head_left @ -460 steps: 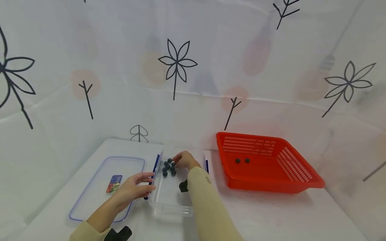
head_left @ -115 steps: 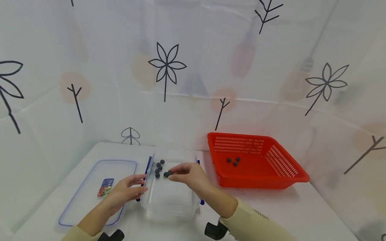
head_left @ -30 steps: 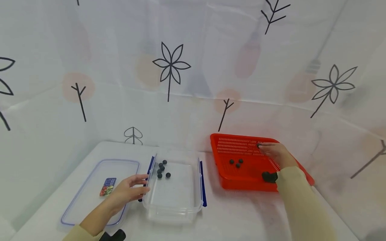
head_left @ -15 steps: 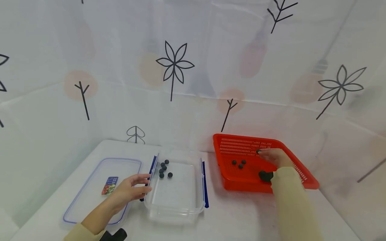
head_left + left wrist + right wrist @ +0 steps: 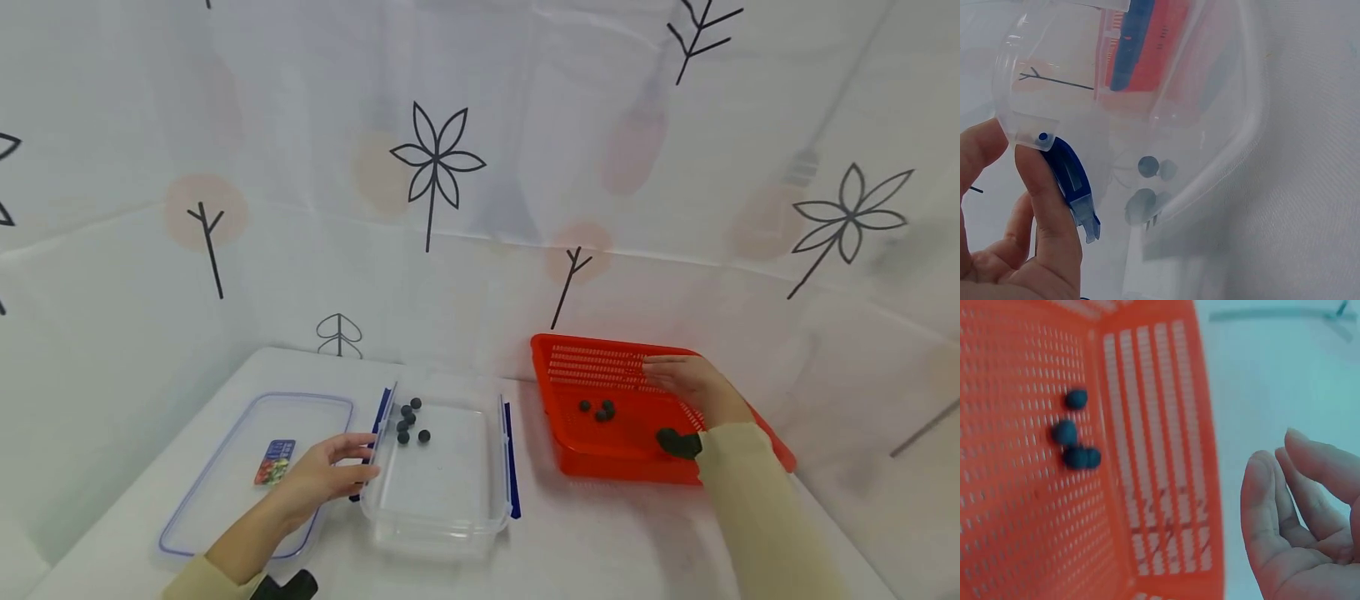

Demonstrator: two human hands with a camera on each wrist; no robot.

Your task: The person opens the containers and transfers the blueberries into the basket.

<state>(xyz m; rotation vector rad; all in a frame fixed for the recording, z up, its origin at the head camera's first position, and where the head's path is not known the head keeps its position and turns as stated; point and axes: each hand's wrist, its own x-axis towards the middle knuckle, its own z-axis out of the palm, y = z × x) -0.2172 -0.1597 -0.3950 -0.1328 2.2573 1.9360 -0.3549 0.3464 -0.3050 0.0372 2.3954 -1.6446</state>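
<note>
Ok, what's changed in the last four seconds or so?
The right hand moved from the clear box rightward to the red basket and let go of a dark ball there; it now holds nothing. The basket went from three balls to four. Unchanged: six other balls in the box, the left hand at the box's left side, and the lid.

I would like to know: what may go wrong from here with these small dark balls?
The left hand touches the side of the clear container; a push there might shift it and set the loose dark balls inside rolling.
The right hand is close to the red basket; a bump could scatter the four balls in it.
The left forearm crosses the flat lid in the head view, so it might drag it.
</note>
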